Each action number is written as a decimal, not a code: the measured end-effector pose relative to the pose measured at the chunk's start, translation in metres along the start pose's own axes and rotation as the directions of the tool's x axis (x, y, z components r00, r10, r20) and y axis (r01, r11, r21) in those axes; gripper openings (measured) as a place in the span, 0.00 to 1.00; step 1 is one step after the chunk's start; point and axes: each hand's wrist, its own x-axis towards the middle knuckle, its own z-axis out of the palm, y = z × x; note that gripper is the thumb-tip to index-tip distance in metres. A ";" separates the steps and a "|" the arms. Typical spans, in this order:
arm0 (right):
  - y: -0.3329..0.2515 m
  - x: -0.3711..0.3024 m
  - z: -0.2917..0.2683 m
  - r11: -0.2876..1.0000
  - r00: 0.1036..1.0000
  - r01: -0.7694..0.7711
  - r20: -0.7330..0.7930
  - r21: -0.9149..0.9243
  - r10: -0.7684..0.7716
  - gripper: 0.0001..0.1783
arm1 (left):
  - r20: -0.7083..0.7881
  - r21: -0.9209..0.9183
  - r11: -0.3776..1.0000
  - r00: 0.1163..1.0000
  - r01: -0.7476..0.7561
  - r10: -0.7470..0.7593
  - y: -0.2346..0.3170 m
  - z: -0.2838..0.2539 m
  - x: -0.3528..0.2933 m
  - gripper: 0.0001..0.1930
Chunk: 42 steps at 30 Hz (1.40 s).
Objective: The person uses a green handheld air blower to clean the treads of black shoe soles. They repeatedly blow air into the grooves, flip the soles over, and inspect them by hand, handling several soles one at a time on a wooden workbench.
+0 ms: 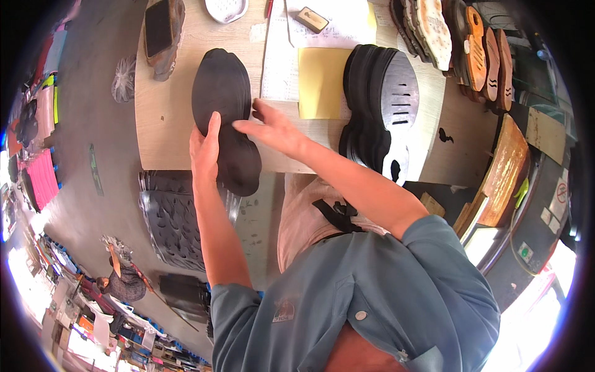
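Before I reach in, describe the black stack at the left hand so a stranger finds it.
Start at the pale wooden table; toward its left, nearer than the dark phone, is a sole-shaped black stack. The left hand grips its side. Its plain black top sets it apart from the right-hand stack, which bears a silver slotted plate.

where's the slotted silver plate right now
In the head view, the slotted silver plate sits right of the right hand, on top of a black stack.

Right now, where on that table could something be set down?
Bare tabletop lies between the left edge and the held black soles, below the phone. Another patch, dark-marked, is right of the slotted grey plate. Upper right is crowded with sole-shaped pieces.
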 end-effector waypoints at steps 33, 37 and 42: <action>-0.023 0.005 -0.014 0.980 0.993 0.054 -0.096 -0.193 -0.073 0.50 | 0.103 -0.677 0.727 0.993 0.116 -0.063 -0.054 -0.003 -0.010 0.37; -0.020 -0.004 -0.007 0.888 0.914 0.109 -0.306 -0.446 -0.266 0.55 | 0.163 -0.712 0.687 0.986 0.141 -0.033 -0.058 -0.001 -0.010 0.36; -0.008 0.015 -0.011 0.977 0.947 -0.159 -0.301 -0.141 0.111 0.63 | 0.222 -0.695 0.693 0.974 0.189 -0.044 -0.061 0.004 -0.003 0.36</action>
